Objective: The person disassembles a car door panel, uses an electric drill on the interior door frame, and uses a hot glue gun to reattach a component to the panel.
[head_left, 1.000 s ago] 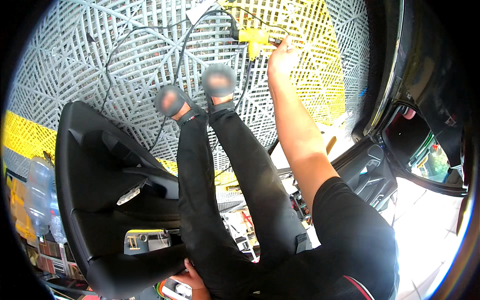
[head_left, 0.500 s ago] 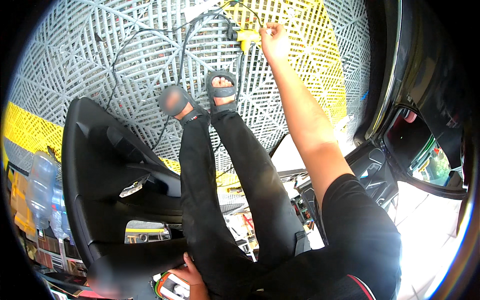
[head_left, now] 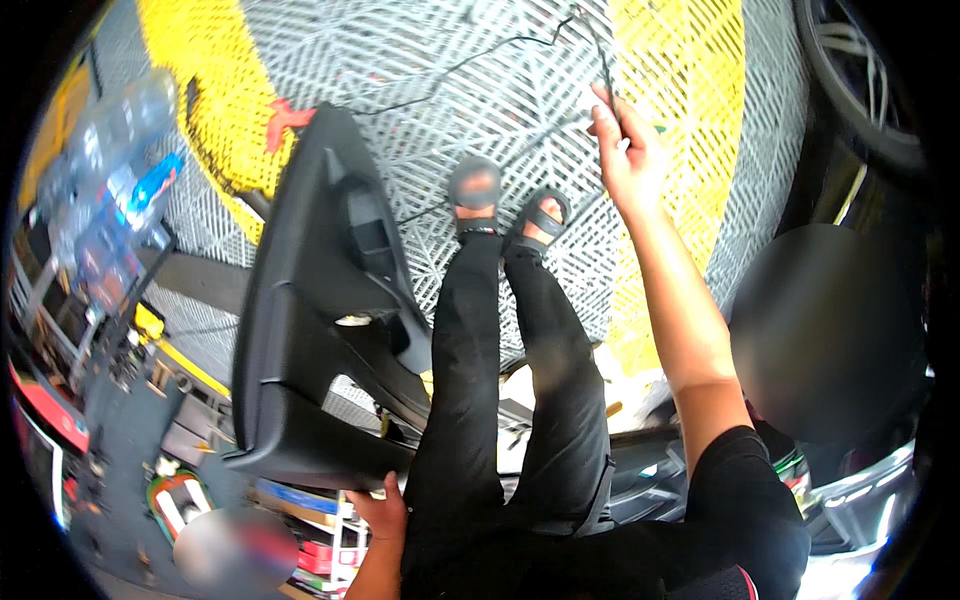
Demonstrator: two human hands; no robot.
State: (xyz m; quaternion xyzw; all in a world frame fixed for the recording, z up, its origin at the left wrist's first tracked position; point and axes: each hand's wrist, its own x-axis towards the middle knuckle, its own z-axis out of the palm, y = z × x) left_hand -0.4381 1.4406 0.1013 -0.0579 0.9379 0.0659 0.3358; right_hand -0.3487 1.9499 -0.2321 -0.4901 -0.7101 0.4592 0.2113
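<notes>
A black car door panel [head_left: 290, 330] stands on edge to the left of my legs. My left hand [head_left: 383, 508] grips the panel's lower edge, with the fingers on its near corner. Out in front on the right, my right arm is stretched forward. Between the closed thumb and fingers of my right hand [head_left: 632, 160] runs a thin black cable [head_left: 603, 65]. From there the cable loops up to the top of the view and trails back left across the floor toward the panel.
Grey and yellow grid tiles [head_left: 680, 90] cover the floor. Clear plastic bottles [head_left: 120, 130] are at the left, near a red object [head_left: 285, 122] on the floor. A dark car with a wheel [head_left: 865, 90] stands at the right. Shelving [head_left: 345, 540] shows below my left hand.
The view has turned, bringing more of the left side in. My right hand, earlier beside a yellow connector block, now holds the cable away from it. My left hand stays at the panel.
</notes>
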